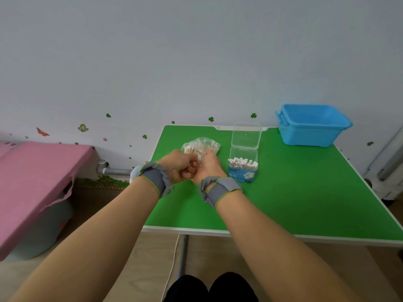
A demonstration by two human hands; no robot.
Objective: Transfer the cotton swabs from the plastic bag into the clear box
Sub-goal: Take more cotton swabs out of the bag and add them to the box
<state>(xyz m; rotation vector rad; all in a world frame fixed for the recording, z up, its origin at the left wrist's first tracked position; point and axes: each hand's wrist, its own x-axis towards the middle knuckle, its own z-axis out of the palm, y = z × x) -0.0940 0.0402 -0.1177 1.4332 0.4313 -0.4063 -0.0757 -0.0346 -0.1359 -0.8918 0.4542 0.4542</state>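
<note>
1. I'm watching the left hand gripping the plastic bag of cotton swabs, fingers clamping its near end, toward the desk's far-left corner.
2. The right hand is holding the same bag, fingers curling onto it.
3. The clear box is standing open just beside them, partly filled.

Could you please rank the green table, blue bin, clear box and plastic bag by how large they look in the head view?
1. green table
2. blue bin
3. clear box, counting its raised lid
4. plastic bag, partly hidden by the left hand and right hand; close to the box, so unsure
</note>
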